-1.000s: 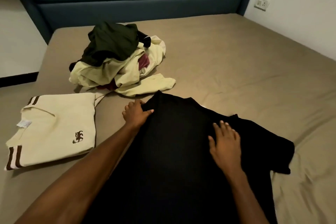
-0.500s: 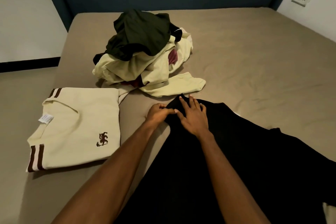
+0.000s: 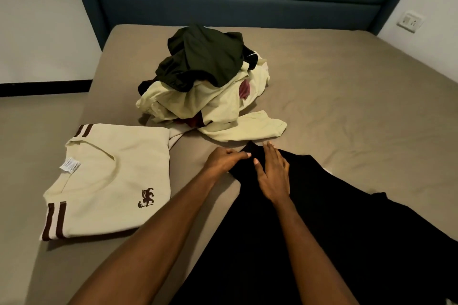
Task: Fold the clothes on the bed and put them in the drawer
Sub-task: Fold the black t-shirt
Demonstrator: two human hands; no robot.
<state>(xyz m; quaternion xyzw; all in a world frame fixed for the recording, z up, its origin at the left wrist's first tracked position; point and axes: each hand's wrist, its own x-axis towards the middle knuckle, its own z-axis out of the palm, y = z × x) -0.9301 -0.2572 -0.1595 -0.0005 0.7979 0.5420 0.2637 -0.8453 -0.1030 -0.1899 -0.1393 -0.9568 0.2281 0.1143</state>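
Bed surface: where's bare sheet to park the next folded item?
Free: the wide right side of the bed, between the unfolded pile, wall and black shirt. A narrow strip runs between the folded cream shirt and black shirt, crossed by the left hand. Crowded: left and centre.

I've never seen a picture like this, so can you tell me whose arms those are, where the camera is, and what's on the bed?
No machine here: the arms belong to a person wearing a camera on their head, so you see what they see, looking down. They are folding clothes on a bed. The left hand pinches the corner of a black shirt, and the right hand lies flat on it. A cream shirt lies folded to the left. Behind is a pile of unfolded clothes. No drawer shows.
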